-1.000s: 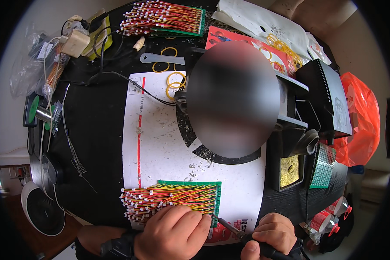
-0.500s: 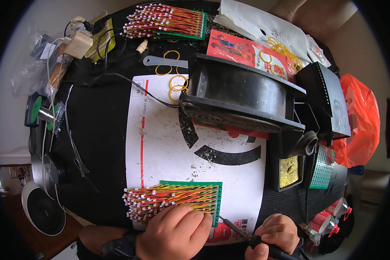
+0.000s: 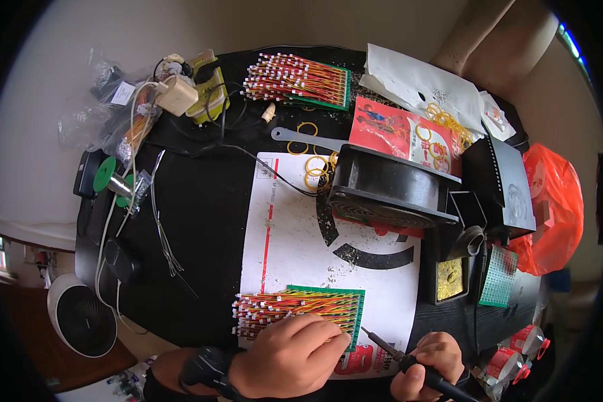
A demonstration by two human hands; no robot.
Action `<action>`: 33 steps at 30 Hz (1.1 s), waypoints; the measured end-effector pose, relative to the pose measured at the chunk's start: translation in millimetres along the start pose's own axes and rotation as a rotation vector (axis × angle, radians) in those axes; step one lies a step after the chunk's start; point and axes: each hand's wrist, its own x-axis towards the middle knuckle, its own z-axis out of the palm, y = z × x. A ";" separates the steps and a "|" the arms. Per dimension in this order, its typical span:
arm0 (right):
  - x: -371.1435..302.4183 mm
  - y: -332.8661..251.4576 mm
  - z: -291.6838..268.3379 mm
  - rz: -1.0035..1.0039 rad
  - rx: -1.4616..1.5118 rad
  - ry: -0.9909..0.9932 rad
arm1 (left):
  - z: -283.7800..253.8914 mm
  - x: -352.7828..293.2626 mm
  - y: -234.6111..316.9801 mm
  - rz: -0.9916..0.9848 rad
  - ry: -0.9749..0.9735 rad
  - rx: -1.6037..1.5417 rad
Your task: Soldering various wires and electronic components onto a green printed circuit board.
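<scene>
A green circuit board (image 3: 359, 305) lies on a white printed sheet (image 3: 315, 273) near the front edge. Rows of red, yellow and black wires (image 3: 298, 303) with white connectors run leftward from it. Curled over these wires, my left hand (image 3: 289, 355) pinches a wire close to the board's right side; its fingertips are mostly hidden. My right hand (image 3: 432, 367) is wrapped round the handle of a soldering iron (image 3: 386, 346). The iron's tip points up and left, close by the board's right edge; whether it touches is unclear.
A black fan (image 3: 392, 184) stands beyond the board. To its right are a soldering stand with yellow sponge (image 3: 451, 278), a black box (image 3: 501, 187) and a green perforated board (image 3: 499, 275). A second wired board (image 3: 308, 80) lies far back; a solder spool (image 3: 119, 182) stands left.
The whole view has shifted, so the table's things appear lower and mostly farther right. Relative to the board, both hands and the soldering iron keep nearly the same places.
</scene>
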 end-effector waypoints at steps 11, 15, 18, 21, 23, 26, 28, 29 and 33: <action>0.7 -3.5 -1.2 -0.001 -0.010 -0.014 | -119.4 -59.0 -64.0 -0.370 0.063 0.723; 1.5 -3.8 -2.3 0.003 -0.011 -0.018 | -121.2 -66.9 -76.9 -0.312 0.035 0.644; -6.2 1.8 2.6 -0.017 -0.011 -0.019 | -112.2 -57.4 -74.4 -0.259 0.102 0.521; -33.3 9.7 6.9 0.107 -0.136 0.148 | -91.1 -34.8 -56.6 -0.224 0.182 0.278; -33.4 10.0 6.0 0.078 -0.145 0.144 | -70.4 -18.8 -41.3 -0.146 0.188 0.199; -33.3 10.6 8.3 0.099 -0.191 0.164 | -46.0 -0.9 -18.9 -0.086 0.090 0.136; -25.5 11.5 5.4 0.109 -0.207 0.178 | -33.6 4.2 -10.2 -0.055 0.037 0.116; -9.1 9.7 2.3 0.067 -0.116 0.085 | -28.9 6.1 -5.6 -0.061 0.010 0.123; 1.2 4.3 -1.4 0.047 -0.043 0.012 | -8.3 5.6 -8.1 -0.033 -0.041 0.108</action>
